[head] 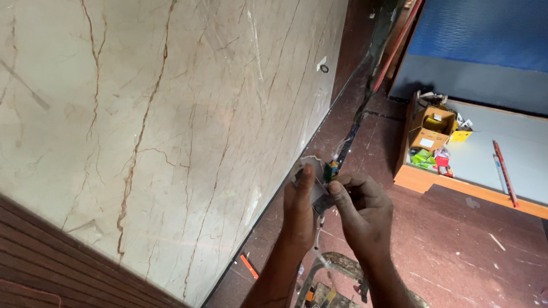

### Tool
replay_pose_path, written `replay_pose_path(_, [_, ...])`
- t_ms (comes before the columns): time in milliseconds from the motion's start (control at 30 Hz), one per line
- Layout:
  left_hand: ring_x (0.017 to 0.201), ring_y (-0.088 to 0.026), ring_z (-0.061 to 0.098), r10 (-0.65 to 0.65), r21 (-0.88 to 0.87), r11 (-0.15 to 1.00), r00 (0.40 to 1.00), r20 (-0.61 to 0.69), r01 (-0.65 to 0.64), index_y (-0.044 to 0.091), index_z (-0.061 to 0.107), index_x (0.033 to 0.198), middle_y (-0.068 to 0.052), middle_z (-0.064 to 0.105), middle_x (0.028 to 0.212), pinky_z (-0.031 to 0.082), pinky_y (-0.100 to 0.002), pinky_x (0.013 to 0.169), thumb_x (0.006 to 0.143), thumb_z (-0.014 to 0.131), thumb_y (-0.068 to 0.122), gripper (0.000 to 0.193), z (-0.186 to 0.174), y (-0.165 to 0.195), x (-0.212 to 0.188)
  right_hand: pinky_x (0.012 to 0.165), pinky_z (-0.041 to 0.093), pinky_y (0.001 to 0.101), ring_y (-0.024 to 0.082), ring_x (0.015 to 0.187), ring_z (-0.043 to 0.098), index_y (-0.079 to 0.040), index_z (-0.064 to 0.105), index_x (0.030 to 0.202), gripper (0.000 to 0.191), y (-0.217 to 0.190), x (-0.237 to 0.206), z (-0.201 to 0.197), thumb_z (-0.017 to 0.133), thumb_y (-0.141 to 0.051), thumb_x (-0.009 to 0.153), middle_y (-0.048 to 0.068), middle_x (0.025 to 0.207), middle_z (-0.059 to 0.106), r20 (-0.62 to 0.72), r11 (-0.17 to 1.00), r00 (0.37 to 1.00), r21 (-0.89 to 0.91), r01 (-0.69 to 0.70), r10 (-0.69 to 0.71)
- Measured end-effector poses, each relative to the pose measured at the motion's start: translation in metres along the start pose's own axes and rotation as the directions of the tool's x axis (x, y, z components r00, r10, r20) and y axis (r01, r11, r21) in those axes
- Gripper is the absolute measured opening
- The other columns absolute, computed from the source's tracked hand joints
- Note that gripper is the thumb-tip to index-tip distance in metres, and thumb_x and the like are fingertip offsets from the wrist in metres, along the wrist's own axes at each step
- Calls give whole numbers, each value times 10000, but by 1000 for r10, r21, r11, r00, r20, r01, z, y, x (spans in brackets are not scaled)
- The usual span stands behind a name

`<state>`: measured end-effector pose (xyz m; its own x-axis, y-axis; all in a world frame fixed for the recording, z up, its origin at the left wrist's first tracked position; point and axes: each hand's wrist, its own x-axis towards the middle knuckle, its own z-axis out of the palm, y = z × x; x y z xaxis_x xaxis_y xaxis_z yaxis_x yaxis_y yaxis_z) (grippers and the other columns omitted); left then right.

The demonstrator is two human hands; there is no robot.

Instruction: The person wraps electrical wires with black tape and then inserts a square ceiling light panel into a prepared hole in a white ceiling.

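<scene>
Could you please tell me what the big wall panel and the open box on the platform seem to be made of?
Wall panel: looks like polished marble or a marble-look sheet, beige with brown veins and a soft sheen. Open box: plain brown corrugated cardboard, matte, flaps folded out.

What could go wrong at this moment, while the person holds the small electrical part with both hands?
1. Both hands, left hand and right hand, pinch the small electrical part high above the floor; if it slips, it may fall and break.
2. The thin white wire hangs loose toward the ladder top and might snag there.
</scene>
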<state>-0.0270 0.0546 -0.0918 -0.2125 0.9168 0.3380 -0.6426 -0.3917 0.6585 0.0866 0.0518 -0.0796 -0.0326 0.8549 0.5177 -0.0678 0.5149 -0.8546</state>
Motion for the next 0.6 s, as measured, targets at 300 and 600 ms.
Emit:
replay_pose_path(300, [912, -195, 620, 15, 133, 991, 1000, 22, -18, 0, 427, 1415, -116, 582, 1078, 543, -336, 748, 915, 600, 688, 868, 1, 10, -7, 874, 614, 340, 200, 1009, 738, 22, 650, 1254, 492, -11, -9, -5, 810, -121, 811, 140, 1150, 718, 258, 992, 965, -94, 80, -53])
replay_pose_path(600, [1003, -135, 589, 57, -17, 998, 998, -38, -58, 179, 204, 1566, -40, 576, 1176, 546, -297, 810, 851, 662, 624, 959, 2, 22, -9, 555, 543, 262, 142, 693, 682, 37, 627, 1035, 224, 5, -7, 4, 763, -43, 877, 139, 844, 736, 53, 999, 997, 10, -52, 51])
